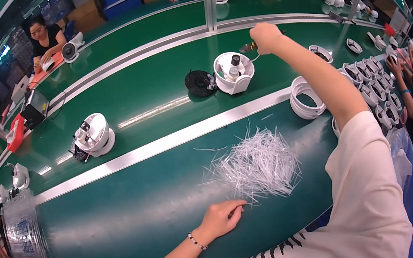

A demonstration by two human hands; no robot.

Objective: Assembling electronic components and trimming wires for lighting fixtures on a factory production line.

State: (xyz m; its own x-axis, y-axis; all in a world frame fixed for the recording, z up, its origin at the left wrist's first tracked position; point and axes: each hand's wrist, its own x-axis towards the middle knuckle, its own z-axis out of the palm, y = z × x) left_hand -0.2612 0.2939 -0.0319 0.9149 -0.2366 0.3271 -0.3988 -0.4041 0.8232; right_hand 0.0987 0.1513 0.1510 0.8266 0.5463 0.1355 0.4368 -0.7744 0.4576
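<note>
- Green work surface [123, 221]: a wide conveyor bench with pale metal rails running across it; it carries every item listed below
- Pile of thin white strips [257, 167]: a loose heap of fine, straight plastic ties on the near lane, just beyond the left hand, with a few strays scattered toward the rail
- Right hand [265, 37]: stretched well forward over the far lane, fingers clenched around a small dark-handled tool [248, 47] whose tip points toward the white housing
- White round housing [233, 72]: an open dome-shaped casing with dark parts inside, standing on the middle lane directly below and left of the right hand
- Left hand [226, 217]: resting low on the near lane, fingertips pinched together at the edge of the pile; whether a strip is gripped cannot be told; a beaded bracelet [197, 241] circles the wrist
- Stack of white rings [306, 97]: beside the right forearm, on the rail
- Second white housing [92, 135]: farther left on the middle lane
- Black round part [200, 82]: just left of the white round housing
</note>
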